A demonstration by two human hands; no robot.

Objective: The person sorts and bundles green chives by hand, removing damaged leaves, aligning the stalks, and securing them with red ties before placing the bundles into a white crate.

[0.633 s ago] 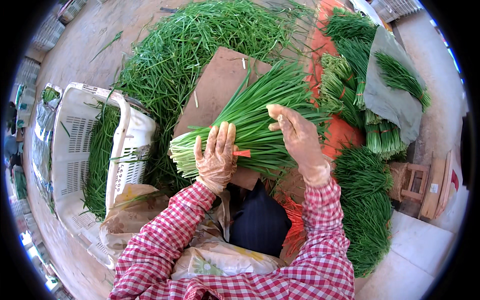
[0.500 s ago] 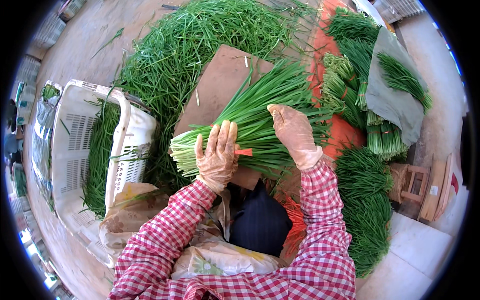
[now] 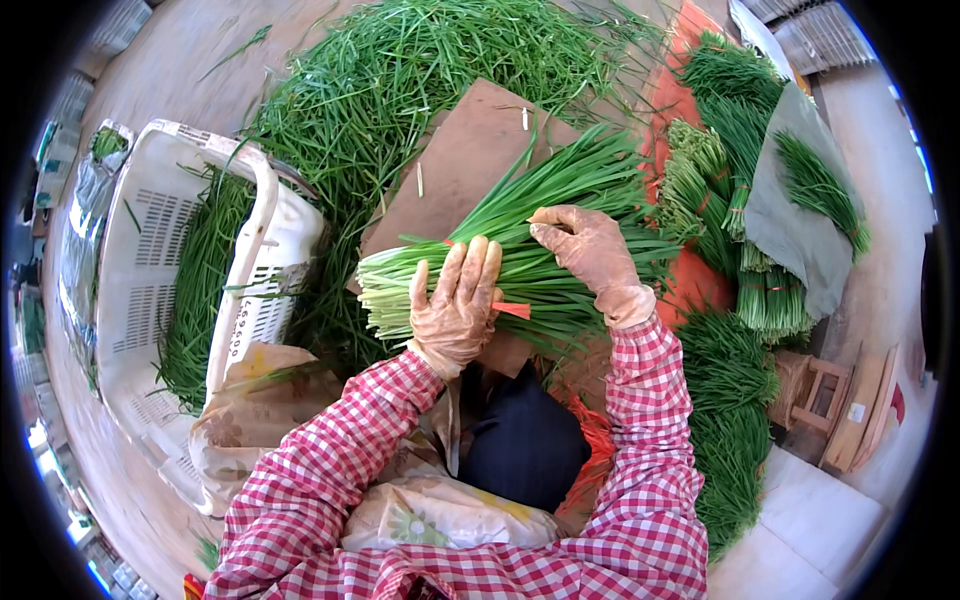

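A thick bunch of garlic chives (image 3: 575, 185) lies across the brown board in front of me, pale stem ends to the left and green leaves fanning right. My left hand (image 3: 455, 310), in a stained pale glove, presses over the bunch near the stems, its fingers across them. A red tie (image 3: 513, 310) sticks out beside that hand, with part of it hidden under the bunch. Above the leaves my right hand (image 3: 597, 262), gloved too, is closed in a pinch. What its fingertips hold, if anything, is too small to make out.
Loose chives (image 3: 420, 70) are heaped behind the brown board (image 3: 455, 165). At left stands a white plastic basket (image 3: 262, 215) with more greens. Tied bundles (image 3: 695, 165) lie on orange cloth at right, partly under a grey cloth (image 3: 805, 215). Red ties (image 3: 592, 445) lie by my knee.
The view has shifted slightly, so the surroundings sit further right. My right hand has come a little left over the leaves, closer to my left hand, which stays on the bunch.
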